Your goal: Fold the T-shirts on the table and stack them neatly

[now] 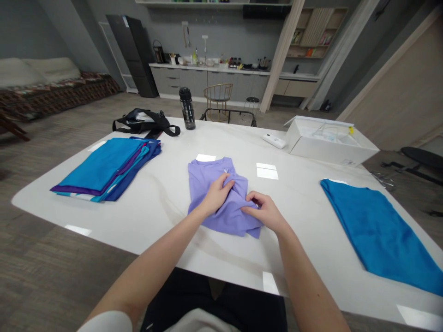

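A lavender T-shirt [207, 180], partly folded and wrinkled, lies on the white table in front of me with its neckline toward the far side. My left hand [218, 192] rests on the middle of the shirt, thumb and fingers closing on a bunched bit of its fabric. At the shirt's right edge, my right hand [265, 210] pinches the cloth between thumb and curled fingers. The shirt's lower edge hangs loosely toward me, with a corner sticking out below my right hand.
Folded blue and purple garments [104, 166] are stacked at left. A blue garment [377, 226] lies at right. Toward the back are a black bag [145, 121], a dark bottle [187, 109], a white remote-like object [274, 141] and an open white box [327, 145].
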